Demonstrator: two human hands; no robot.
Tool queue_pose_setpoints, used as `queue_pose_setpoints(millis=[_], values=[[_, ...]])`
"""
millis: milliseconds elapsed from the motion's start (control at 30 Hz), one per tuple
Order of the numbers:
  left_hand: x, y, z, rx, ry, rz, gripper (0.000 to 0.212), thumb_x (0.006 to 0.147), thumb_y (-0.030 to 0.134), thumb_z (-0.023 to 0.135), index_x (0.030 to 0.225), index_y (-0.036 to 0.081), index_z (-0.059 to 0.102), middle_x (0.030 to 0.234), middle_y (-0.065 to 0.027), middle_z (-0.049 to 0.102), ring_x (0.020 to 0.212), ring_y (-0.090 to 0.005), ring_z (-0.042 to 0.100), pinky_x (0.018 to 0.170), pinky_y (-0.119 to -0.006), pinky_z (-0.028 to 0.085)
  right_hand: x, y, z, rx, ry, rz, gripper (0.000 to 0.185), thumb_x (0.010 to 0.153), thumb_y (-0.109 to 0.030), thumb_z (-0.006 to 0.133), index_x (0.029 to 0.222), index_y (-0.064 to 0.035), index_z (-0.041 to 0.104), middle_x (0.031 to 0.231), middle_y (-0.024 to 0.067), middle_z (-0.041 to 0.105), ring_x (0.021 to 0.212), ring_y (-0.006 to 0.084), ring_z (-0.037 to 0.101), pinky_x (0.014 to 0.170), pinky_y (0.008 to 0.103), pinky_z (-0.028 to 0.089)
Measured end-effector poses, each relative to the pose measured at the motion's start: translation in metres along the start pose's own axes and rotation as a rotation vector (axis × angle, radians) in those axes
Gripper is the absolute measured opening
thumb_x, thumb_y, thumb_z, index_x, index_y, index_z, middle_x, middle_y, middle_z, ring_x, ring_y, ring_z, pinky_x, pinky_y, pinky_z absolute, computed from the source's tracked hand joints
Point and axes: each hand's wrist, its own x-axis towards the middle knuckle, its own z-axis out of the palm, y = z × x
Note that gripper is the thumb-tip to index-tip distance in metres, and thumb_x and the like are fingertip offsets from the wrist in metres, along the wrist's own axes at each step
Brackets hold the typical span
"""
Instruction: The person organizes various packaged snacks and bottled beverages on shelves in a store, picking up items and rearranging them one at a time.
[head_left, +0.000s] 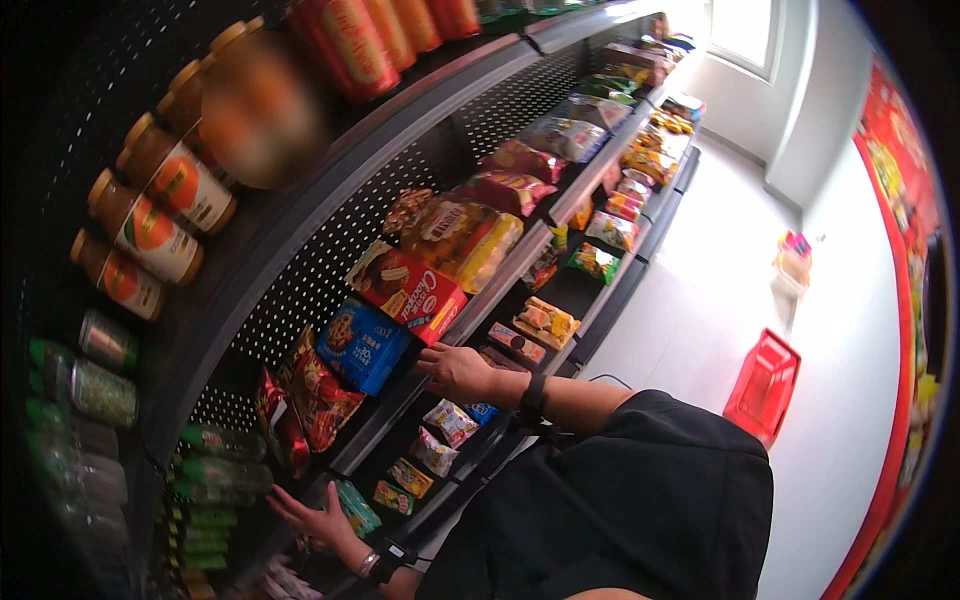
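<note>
My right hand (459, 375) is at the front edge of the middle shelf, palm down with fingers loosely spread and nothing in it. Its fingertips are beside the lower corner of a red Chocopai box (407, 291); whether they touch it is unclear. A blue cookie box (364, 345) lies just left of that hand. Lower left, my left hand (319, 514) is spread and empty, its fingertips near green-capped clear bottles (229, 476). Between the hands are red snack bags (319, 397) on the middle shelf and small candy packets (451, 422) on the shelf below.
Jars with orange labels (157, 240) and red cans (349, 49) stand on the upper shelf. Yellow bread packs (461, 236) and more snack bags (566, 137) line the middle shelf. A red plastic basket (763, 386) is on the pale floor to the right, near a white wall.
</note>
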Motion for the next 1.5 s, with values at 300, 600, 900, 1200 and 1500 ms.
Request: queue_pose_setpoints(millis=[300, 600, 900, 1200, 1500], values=[[0.039, -0.045, 0.058, -0.176, -0.153, 0.118, 0.104, 0.072, 0.028, 0.090, 0.159, 0.022, 0.034, 0.163, -0.0226, 0.028, 0.148, -0.0435, 0.031, 0.118, -0.057, 0.032, -0.015, -0.023, 0.015, 0.085, 0.166, 0.273, 0.038, 0.081, -0.019, 0.073, 0.115, -0.0060, 0.065, 0.114, 0.0112, 0.061, 0.113, 0.0333, 0.060, 0.092, 0.0415, 0.055], [0.061, -0.022, 0.070, -0.351, -0.217, 0.168, 0.107, 0.072, 0.014, 0.088, 0.160, 0.016, 0.029, 0.158, -0.0228, 0.036, 0.143, -0.0438, 0.038, 0.116, -0.057, 0.036, -0.021, -0.026, 0.024, 0.078, 0.163, 0.336, 0.042, 0.085, -0.020, 0.075, 0.123, -0.0084, 0.064, 0.128, 0.0125, 0.061, 0.124, 0.0329, 0.057, 0.101, 0.0428, 0.052], [0.082, -0.045, 0.072, -0.464, -0.200, 0.263, 0.088, 0.079, 0.007, 0.081, 0.156, 0.011, 0.037, 0.154, -0.0233, 0.044, 0.140, -0.0396, 0.047, 0.117, -0.050, 0.037, -0.013, -0.030, 0.034, 0.218, 0.120, 0.362, 0.042, 0.081, -0.020, 0.076, 0.121, -0.0116, 0.065, 0.128, 0.0118, 0.062, 0.120, 0.0334, 0.060, 0.097, 0.0431, 0.054], [0.077, -0.041, 0.078, -0.418, -0.096, 0.155, 0.086, 0.079, 0.006, 0.077, 0.155, 0.023, 0.041, 0.155, -0.0221, 0.041, 0.140, -0.0450, 0.041, 0.115, -0.054, 0.038, -0.016, -0.018, 0.040, 0.178, 0.182, 0.325, 0.035, 0.086, -0.012, 0.072, 0.120, -0.0090, 0.064, 0.118, 0.0151, 0.064, 0.112, 0.0384, 0.061, 0.093, 0.0444, 0.053], [0.074, -0.031, 0.047, -0.135, -0.161, 0.070, 0.093, 0.078, 0.004, 0.078, 0.156, 0.033, 0.038, 0.162, -0.0151, 0.031, 0.146, -0.0423, 0.035, 0.113, -0.052, 0.044, 0.003, -0.034, 0.024, 0.195, 0.174, 0.272, 0.034, 0.087, -0.006, 0.070, 0.120, -0.0070, 0.063, 0.121, 0.0139, 0.063, 0.113, 0.0367, 0.060, 0.091, 0.0414, 0.053]])
